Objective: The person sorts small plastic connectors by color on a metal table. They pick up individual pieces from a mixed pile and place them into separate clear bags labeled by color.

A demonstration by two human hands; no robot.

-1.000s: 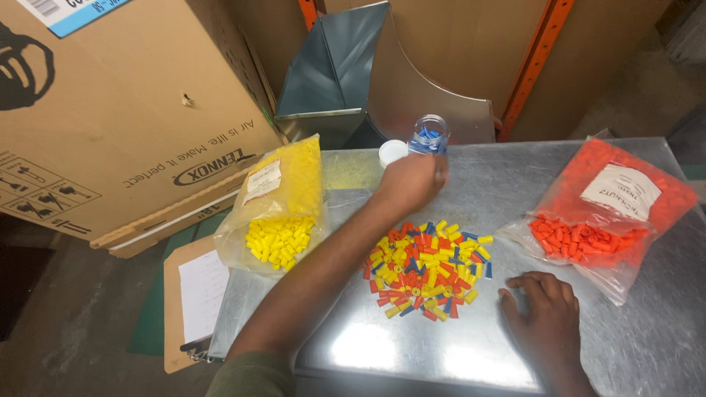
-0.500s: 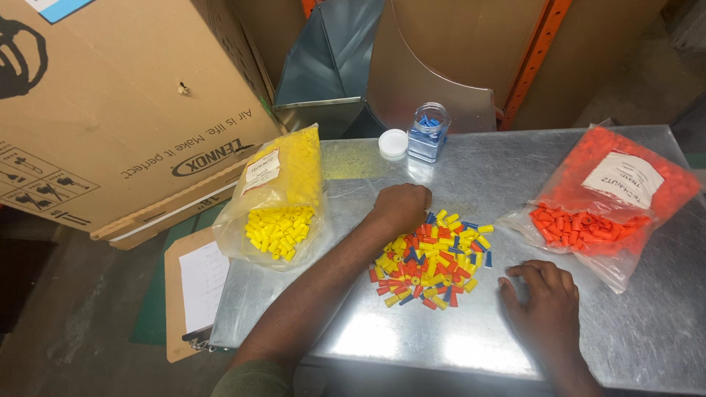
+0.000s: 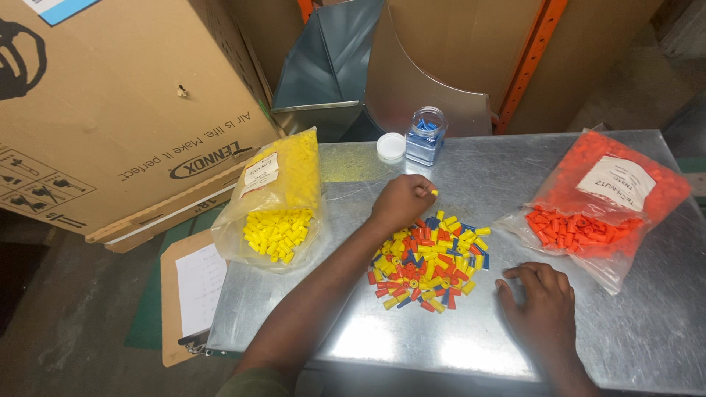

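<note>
- The left hand [image 3: 401, 202] pinches one small yellow cap [image 3: 434, 192] just above the mixed pile [image 3: 428, 261] on the worktop [image 3: 647, 323].
- The cap looks light, hard and smooth, so fingertips on its sides suit it best.
- The right hand [image 3: 540, 305] lies flat and empty beside the pile.

Bags, a jar and a carton around a metal table

A clear bag of yellow caps [image 3: 278, 213] with a white label lies at the table's left edge; a clear bag of orange caps [image 3: 599, 202], white-labelled, lies right; a small clear jar [image 3: 426, 135] stands behind, its white lid [image 3: 390, 146] beside it; a big brown carton [image 3: 110, 110] leans left.
</note>
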